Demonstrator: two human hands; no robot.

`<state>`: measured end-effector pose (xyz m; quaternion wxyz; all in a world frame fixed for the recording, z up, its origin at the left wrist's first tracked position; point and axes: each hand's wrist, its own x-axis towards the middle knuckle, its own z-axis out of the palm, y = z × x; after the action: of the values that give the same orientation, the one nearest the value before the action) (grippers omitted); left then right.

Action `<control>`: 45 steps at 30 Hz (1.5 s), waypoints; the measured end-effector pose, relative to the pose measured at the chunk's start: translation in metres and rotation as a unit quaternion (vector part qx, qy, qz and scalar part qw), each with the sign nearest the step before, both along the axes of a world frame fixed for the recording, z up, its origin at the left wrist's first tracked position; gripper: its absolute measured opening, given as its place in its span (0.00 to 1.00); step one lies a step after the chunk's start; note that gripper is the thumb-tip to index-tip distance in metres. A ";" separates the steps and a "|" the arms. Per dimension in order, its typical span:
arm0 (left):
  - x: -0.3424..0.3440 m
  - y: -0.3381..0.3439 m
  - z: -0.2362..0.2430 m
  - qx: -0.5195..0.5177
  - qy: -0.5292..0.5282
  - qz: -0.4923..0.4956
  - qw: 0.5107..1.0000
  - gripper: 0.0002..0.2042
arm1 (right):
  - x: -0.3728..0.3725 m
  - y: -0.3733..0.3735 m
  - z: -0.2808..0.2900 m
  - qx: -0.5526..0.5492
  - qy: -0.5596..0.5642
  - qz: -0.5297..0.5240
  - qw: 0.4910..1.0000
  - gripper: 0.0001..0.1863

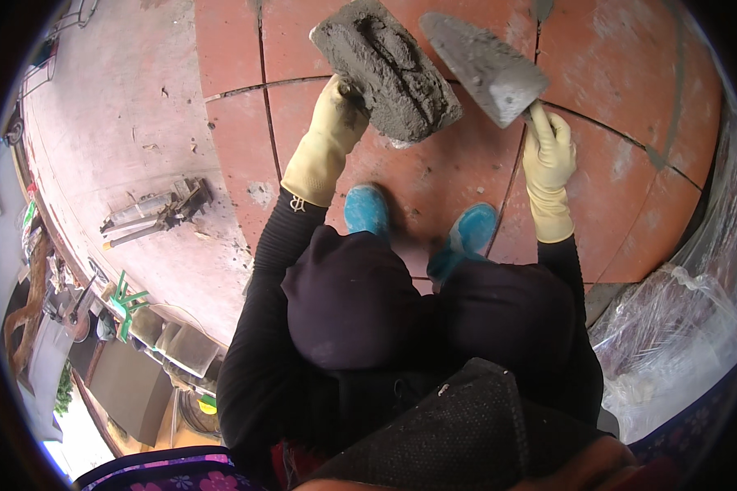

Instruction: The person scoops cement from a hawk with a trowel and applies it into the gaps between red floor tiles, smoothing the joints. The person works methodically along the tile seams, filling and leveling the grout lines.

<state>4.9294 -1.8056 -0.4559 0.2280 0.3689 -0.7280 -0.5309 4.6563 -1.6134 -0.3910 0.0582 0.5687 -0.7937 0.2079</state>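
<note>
My left hand [330, 135], in a cream rubber glove, is closed at the near left edge of a rectangular mortar board [313, 34]. Wet grey mortar [389, 74] covers most of its top, with a ridge and groove along the middle; what lies under it is hidden. In my right hand [549, 155], gloved alike, is the handle of a pointing trowel [487, 69]. Its blade, smeared with grey mortar, points to the upper left, apart from the board. Both tools are held over large red floor tiles [434, 184].
My blue shoes [367, 210] stand on the tiles. A metal tool with a long bar [157, 214] lies on the pale floor [123, 98] at left. Clear plastic sheeting [671, 335] is bunched at right. Mortar lines some tile joints. Containers and odds and ends [172, 344] stand at lower left.
</note>
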 end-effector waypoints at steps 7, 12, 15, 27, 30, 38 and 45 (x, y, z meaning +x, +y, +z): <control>-0.003 -0.006 0.013 0.087 -0.094 0.057 0.990 0.12 | 0.004 -0.007 -0.025 -0.061 0.067 0.034 0.995 0.29; -0.005 0.000 0.017 0.143 0.006 0.070 0.987 0.12 | 0.011 -0.010 -0.030 -0.065 0.041 0.049 0.996 0.30; -0.012 0.004 0.019 0.445 0.192 0.205 0.851 0.14 | 0.022 -0.012 -0.030 -0.049 0.022 0.044 0.998 0.30; -0.010 0.013 0.002 0.444 0.363 0.093 0.814 0.17 | 0.018 -0.008 -0.004 0.286 -0.526 -0.017 0.801 0.29; -0.008 0.016 0.006 0.447 0.358 0.049 0.818 0.14 | 0.015 -0.001 -0.007 0.265 -0.593 -0.025 0.760 0.25; -0.016 0.010 0.017 0.479 0.308 0.035 0.822 0.08 | 0.032 0.016 -0.016 0.234 -0.577 -0.053 0.780 0.22; -0.016 0.011 0.018 0.548 0.282 0.056 0.785 0.13 | 0.045 0.019 -0.016 0.229 -0.645 -0.110 0.721 0.20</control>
<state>4.9139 -1.7949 -0.4374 0.2120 0.3055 -0.1957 -0.9074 4.7015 -1.5943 -0.4071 -0.5775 0.2023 -0.7196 0.3284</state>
